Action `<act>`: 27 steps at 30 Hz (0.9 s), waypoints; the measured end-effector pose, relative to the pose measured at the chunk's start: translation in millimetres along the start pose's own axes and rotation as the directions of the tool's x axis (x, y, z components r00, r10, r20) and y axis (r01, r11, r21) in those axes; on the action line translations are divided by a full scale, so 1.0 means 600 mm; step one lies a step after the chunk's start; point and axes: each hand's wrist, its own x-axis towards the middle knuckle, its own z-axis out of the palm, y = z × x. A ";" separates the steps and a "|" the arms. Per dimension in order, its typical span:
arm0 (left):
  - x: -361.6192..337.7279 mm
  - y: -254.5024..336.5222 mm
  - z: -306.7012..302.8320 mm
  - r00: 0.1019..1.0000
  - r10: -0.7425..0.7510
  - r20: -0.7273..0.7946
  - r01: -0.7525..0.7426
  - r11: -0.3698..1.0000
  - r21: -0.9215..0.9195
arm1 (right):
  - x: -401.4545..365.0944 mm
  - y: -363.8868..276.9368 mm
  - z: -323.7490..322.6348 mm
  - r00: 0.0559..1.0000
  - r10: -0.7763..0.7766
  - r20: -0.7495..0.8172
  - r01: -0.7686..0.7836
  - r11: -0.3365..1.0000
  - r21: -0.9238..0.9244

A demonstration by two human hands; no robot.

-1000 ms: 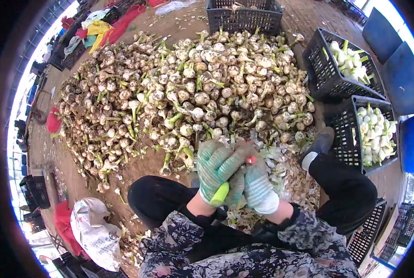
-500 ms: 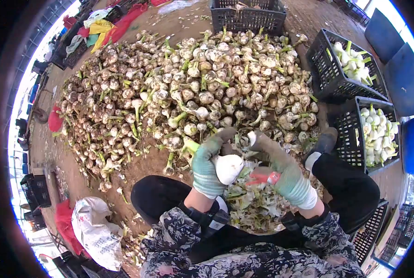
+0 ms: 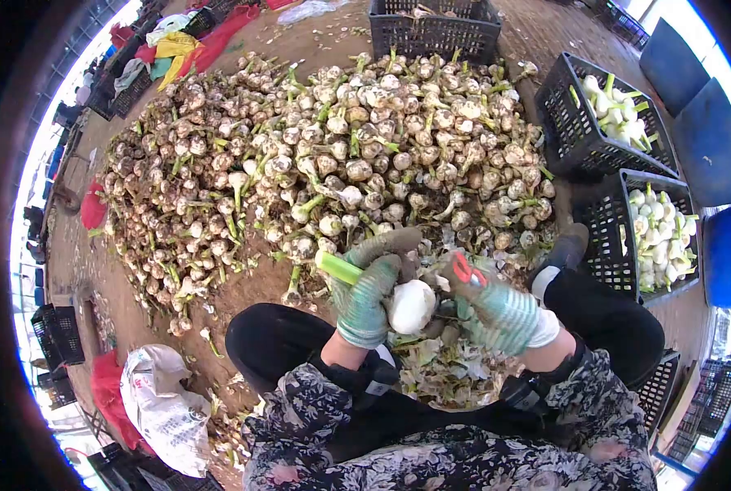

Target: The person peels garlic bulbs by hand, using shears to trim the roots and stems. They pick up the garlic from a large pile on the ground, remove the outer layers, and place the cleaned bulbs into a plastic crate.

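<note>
My left hand, in a green and white glove, is closed round a garlic bulb. The white peeled bulb shows on the hand's right side, and its cut green stem sticks out to the upper left. Close to the bulb's right, my gloved right hand is closed on a small tool with a red handle; its working end cannot be made out. Peeled skins and leaves lie below both hands, between my legs.
A wide heap of unpeeled garlic spreads ahead. Black crates of cleaned garlic stand at the right. Another black crate is behind the heap. A white sack lies at lower left.
The bulb has turned and sits slightly lower, its stem pointing further left. My right hand has rotated, and the red handle has swung upward from beside the palm.
</note>
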 end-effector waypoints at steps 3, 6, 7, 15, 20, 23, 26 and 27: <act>0.000 0.006 0.008 0.998 0.045 -0.045 -0.044 0.998 0.038 | 0.007 -0.016 0.013 0.983 0.181 0.025 -0.179 0.927 0.331; -0.007 0.004 -0.001 1.000 -0.002 -0.012 0.002 1.000 0.002 | -0.001 -0.041 0.039 0.900 0.436 0.016 -0.412 0.837 0.361; -0.008 0.004 -0.002 0.999 -0.045 0.017 0.045 0.999 0.000 | -0.006 -0.037 0.034 0.900 0.435 0.018 -0.411 0.836 0.364; 0.001 0.003 0.004 0.978 -0.208 -0.015 0.192 0.928 -0.318 | -0.030 -0.021 -0.002 0.955 0.297 0.016 -0.293 0.929 0.227; 0.010 -0.015 -0.002 0.950 -0.307 0.059 0.307 0.882 -0.358 | -0.016 -0.061 0.029 0.926 -0.373 0.064 0.326 0.700 -0.636; 0.016 -0.015 -0.006 0.944 -0.321 0.079 0.328 0.882 -0.340 | -0.020 -0.056 0.046 0.946 -0.324 0.007 0.253 0.725 -0.641; 0.030 -0.028 -0.016 0.914 -0.388 -0.116 0.297 0.836 -0.461 | -0.036 -0.046 0.047 0.910 -0.024 0.415 0.340 0.615 -0.711; 0.034 -0.029 -0.021 0.915 -0.388 -0.116 0.296 0.836 -0.463 | -0.036 -0.045 0.039 0.910 -0.023 0.415 0.340 0.614 -0.712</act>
